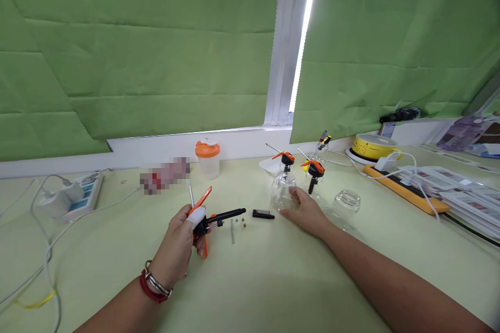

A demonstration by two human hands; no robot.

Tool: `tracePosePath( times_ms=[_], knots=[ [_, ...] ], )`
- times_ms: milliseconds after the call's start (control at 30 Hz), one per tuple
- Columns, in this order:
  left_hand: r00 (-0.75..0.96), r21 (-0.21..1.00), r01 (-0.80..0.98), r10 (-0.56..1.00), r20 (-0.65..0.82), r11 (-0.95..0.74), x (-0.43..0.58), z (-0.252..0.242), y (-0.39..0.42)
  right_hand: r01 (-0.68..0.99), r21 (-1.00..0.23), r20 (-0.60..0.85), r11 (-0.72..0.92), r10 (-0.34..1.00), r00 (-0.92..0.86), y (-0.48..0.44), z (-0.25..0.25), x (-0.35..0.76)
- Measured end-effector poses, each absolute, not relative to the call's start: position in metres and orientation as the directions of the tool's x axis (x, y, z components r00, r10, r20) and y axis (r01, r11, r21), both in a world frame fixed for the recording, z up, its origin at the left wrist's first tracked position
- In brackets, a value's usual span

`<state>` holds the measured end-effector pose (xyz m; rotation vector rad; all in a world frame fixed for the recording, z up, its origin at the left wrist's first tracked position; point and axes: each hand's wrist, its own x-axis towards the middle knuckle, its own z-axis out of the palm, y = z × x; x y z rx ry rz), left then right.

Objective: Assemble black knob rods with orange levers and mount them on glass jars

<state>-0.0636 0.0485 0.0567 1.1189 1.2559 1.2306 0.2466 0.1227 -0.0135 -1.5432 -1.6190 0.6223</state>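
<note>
**One pump head in pieces, two tops already on**

Our left hand has its fingers closed around a black and orange pump head. One finger has a white wrap on it. The black snout of the pump head points to the right, low over the table. Its orange handle sticks up and a thin tube rises behind it.

Our right hand lies flat with loose fingers and holds nothing. It is just beside a clear bottle. We cannot tell if the thumb touches it.

Between our two hands lie small loose parts: a black spring piece, a thin metal pin and a few tiny bits. So we think this pump head is not whole yet, and these parts are what is left.

Behind our right hand, the clear bottle wears an orange top, and a second orange top stands near it. Those two look done. An open bottle to the right has no top.

Farther back stand a cup with an orange lid and, at the left, a power strip.
</note>
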Motion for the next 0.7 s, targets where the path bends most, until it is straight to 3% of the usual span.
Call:
tracePosePath(
  times_ms=[333, 467, 533, 600, 700],
  knots=[
    [-0.026, 0.996, 0.005, 0.996, -0.088, 0.088, -0.061, 0.060, 0.046, 0.700, -0.714, 0.220, 0.002, 0.950, 0.221, 0.129, -0.019, 0.260],
    [-0.012, 0.993, 0.032, 0.993, -0.116, 0.116, -0.060, 0.060, 0.046, 0.737, -0.675, 0.378, 0.035, 0.874, 0.305, 0.110, -0.005, 0.251],
    [0.002, 0.992, 0.050, 0.993, -0.114, 0.114, -0.059, 0.060, 0.045, 0.811, -0.542, 0.622, 0.220, 0.754, 0.212, 0.092, 0.010, 0.236],
    [0.034, 0.991, 0.074, 0.992, -0.118, 0.115, -0.056, 0.062, 0.041, 0.833, -0.285, 0.800, 0.475, 0.596, -0.067, 0.072, 0.025, 0.216],
    [0.131, 0.986, 0.100, 0.981, -0.144, 0.131, -0.047, 0.068, 0.032, 0.700, 0.055, 0.730, 0.712, 0.450, -0.515, 0.042, 0.039, 0.185]
  ],
)
